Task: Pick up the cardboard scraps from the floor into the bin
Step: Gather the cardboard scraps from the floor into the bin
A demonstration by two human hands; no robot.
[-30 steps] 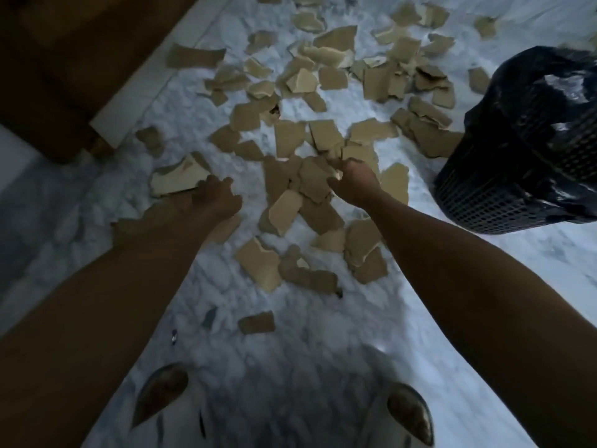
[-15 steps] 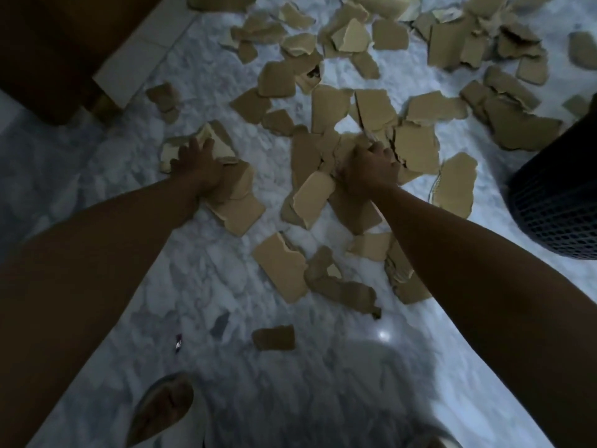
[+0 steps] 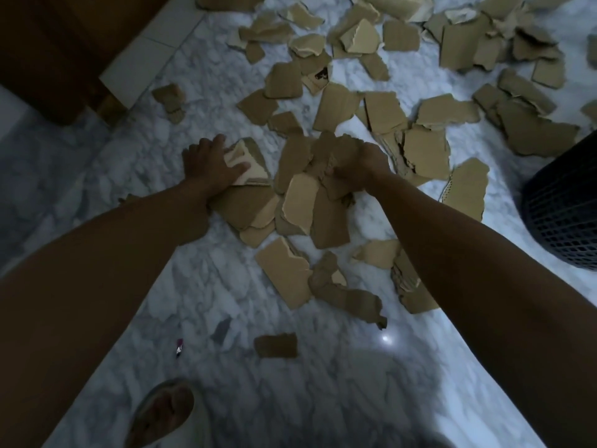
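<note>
Torn brown cardboard scraps (image 3: 426,153) lie scattered over the white marble floor (image 3: 226,302), thickest at the top and middle of the head view. My left hand (image 3: 213,164) lies flat with spread fingers on a pale scrap (image 3: 250,168) atop a small stack. My right hand (image 3: 361,168) is curled round a bunch of gathered scraps (image 3: 326,156) in the middle of the pile. The dark mesh bin (image 3: 565,218) stands at the right edge, an arm's width from my right hand; only its side shows.
Dark wooden furniture (image 3: 48,59) with a pale skirting strip (image 3: 145,50) fills the top left corner. My sandalled foot (image 3: 161,415) stands at the bottom. A single scrap (image 3: 275,345) and a tiny red object (image 3: 179,345) lie on the near floor.
My view has come closer to the floor. My left hand has moved up onto the pale scrap and flattened over it. My right hand has bunched more scraps together in its grip.
</note>
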